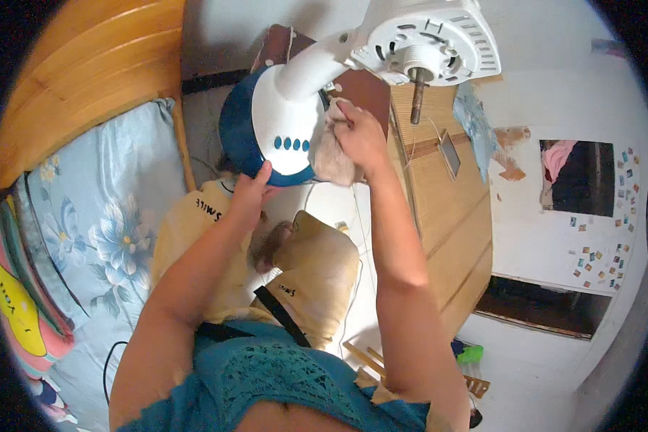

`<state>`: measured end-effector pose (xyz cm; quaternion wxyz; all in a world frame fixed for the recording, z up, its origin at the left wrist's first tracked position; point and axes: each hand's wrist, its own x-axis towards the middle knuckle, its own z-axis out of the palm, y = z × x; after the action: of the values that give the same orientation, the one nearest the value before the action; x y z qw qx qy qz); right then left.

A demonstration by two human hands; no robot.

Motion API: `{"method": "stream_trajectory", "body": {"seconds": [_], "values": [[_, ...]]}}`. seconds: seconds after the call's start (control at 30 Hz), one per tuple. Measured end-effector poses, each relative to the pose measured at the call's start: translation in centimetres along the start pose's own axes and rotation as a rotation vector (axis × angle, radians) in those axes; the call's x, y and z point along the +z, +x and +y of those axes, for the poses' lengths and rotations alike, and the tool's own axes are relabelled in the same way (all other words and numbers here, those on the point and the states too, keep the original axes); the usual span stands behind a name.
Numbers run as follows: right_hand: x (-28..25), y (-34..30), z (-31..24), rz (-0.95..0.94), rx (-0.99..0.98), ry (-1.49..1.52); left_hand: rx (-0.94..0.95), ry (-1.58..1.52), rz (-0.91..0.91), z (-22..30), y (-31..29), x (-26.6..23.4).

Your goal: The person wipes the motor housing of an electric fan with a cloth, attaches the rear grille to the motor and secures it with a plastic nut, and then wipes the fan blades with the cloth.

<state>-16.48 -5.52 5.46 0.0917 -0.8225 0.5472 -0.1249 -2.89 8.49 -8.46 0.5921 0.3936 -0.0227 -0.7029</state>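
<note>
A white and blue electric fan (270,129) without its blades or grille is in front of me. Four small blue oval buttons sit in a row on its white base. The neck rises to the right into a white motor housing (450,39), from which a bare metal shaft (417,101) sticks out. My left hand (252,193) grips the blue rim at the bottom of the base, thumb on top and fingers partly hidden below. My right hand (361,138) is closed on a beige cloth (335,160) pressed against the right side of the base.
To the left lies a bed with a blue floral sheet (115,223) and folded bedding (32,309), beside a wooden headboard (108,65). A large cardboard box (450,223) stands on the right. A brown panel (371,93) is behind the fan. My legs in yellow trousers (317,252) are below it.
</note>
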Motion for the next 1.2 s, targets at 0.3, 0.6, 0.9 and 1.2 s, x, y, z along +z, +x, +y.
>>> {"method": "stream_trajectory", "body": {"seconds": [0.3, 0.6, 0.9, 1.2], "values": [[1.3, 0.8, -5.0, -0.351, -0.282, -0.163, 0.05, 0.097, 0.066, 0.5, -0.6, -0.4], [0.1, -5.9, -1.5, -0.258, 0.171, 0.108, -0.016, 0.099, 0.033, 0.0, -0.4, 0.1], [10.2, -18.0, 5.8, -0.032, 0.36, 1.381, -0.057, -0.027, -0.158, 1.3, -0.6, 0.4], [11.5, -21.3, 7.9, -0.038, 0.478, 1.424, -0.028, -0.069, -0.078, 1.3, 0.0, 0.7]]}}
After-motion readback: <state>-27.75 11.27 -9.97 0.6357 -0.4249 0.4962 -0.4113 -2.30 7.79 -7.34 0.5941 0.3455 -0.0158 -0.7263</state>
